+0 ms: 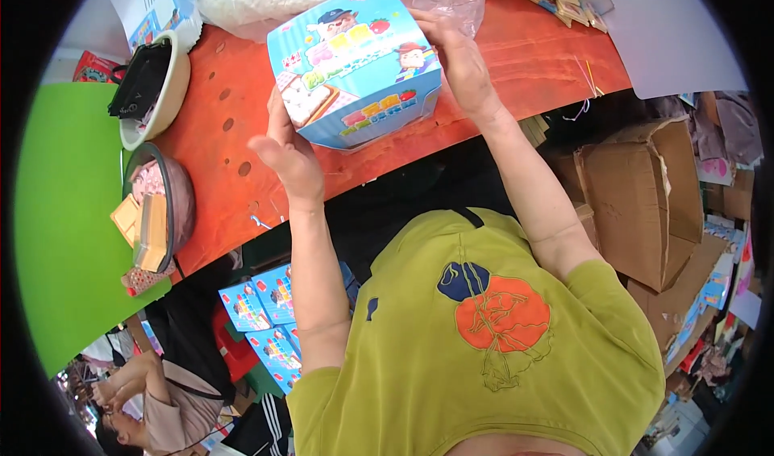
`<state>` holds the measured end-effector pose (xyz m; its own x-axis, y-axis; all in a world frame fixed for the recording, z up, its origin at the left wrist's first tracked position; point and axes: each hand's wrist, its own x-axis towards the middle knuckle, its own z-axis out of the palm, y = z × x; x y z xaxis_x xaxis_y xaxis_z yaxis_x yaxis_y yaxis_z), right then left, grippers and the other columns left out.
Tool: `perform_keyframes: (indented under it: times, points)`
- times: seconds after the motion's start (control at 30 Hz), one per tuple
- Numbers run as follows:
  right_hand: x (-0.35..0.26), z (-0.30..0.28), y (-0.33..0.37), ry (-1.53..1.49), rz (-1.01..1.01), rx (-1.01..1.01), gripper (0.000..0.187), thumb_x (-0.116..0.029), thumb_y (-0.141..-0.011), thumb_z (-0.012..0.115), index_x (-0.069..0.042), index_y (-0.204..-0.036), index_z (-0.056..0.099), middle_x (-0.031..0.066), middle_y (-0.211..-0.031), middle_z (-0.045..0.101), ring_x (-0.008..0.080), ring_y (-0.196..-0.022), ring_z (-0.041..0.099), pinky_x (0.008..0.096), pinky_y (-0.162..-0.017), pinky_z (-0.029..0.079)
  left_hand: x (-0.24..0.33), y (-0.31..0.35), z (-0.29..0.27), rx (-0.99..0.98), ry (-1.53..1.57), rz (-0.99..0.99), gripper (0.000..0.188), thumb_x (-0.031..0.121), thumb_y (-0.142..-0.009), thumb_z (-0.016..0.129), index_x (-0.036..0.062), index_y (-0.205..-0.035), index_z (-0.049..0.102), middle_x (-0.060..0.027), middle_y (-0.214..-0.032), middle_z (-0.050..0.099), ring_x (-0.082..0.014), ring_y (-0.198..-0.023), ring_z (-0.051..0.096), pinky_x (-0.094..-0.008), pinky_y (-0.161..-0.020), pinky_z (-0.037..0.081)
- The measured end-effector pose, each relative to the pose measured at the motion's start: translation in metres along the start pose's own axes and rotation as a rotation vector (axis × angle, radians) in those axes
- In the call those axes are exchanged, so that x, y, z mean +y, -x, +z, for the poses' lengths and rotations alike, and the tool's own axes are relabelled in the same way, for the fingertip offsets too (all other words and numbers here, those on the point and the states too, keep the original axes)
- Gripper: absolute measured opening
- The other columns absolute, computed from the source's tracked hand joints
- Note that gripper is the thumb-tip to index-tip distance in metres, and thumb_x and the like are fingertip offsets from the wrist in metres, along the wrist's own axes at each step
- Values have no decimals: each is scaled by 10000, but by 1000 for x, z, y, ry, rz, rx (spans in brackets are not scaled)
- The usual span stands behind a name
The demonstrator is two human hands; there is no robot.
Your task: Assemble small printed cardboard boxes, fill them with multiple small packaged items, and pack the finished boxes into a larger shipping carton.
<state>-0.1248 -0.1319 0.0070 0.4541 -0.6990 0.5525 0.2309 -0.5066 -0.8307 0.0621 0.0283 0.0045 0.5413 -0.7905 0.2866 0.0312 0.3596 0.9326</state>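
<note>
Between my two hands is a light-blue cardboard box (355, 61) with cartoon figures, strawberries and a biscuit picture printed on it. It is above the far part of the red tabletop (234, 166), tilted so its top and front face show. My left hand (294, 162) grips the box's left side; its thumb sticks out and its other fingers are partly hidden by the box. On the opposite side, my right hand (459, 65) presses against the box's edge, with the fingertips reaching behind it.
A clear plastic bag of white material (242, 0) lies behind the box. At left are a cream basin (179, 77) and a dark-rimmed bowl (184, 190) with packs. Packaged biscuits (564, 8) lie far right. Blue boxes (274, 351), an open carton (625, 202) and another person (173, 399) are below.
</note>
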Motion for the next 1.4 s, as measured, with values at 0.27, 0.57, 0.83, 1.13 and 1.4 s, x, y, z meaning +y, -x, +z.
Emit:
perform_keyframes:
  times: [0.27,0.57,0.83,1.13,1.4]
  points:
    - [-47,-1,0,-21,217,-226,649,-403,-1033,570,-12,-1535,441,140,-1561,453,219,-1434,422,367,-1174,334,26,2,19,12,-277,6,549,220,-966,666,-44,-1422,515,-114,-1247,668,-167,-1160,614,-319,-992,470]
    - [-40,2,7,-201,282,-186,734,-228,-948,712,-59,-1571,362,151,-1440,559,251,-1316,557,390,-1076,470,15,1,13,-14,-154,96,553,137,-933,697,-33,-1420,499,-91,-1266,647,-159,-1127,638,-307,-964,507]
    - [-45,4,2,-36,92,-224,793,-443,-1018,588,36,-1581,299,201,-1565,387,289,-1444,377,403,-1176,313,17,3,9,-209,-306,87,891,114,-729,927,5,-1435,394,-122,-1239,658,-205,-1160,660,-340,-928,585]
    - [-41,-7,0,70,41,-281,898,-536,-959,650,49,-1560,329,250,-1583,364,336,-1499,310,434,-1212,257,4,4,7,-147,-545,136,887,135,-701,950,-4,-1385,403,-137,-1199,669,-208,-1098,692,-331,-898,594]
    - [-65,-17,-16,253,-207,-553,961,-293,-839,807,51,-1565,279,268,-1630,266,375,-1531,236,449,-1241,220,2,4,6,-151,-601,200,888,143,-694,957,-6,-1378,410,-135,-1190,671,-207,-1091,691,-334,-896,596]
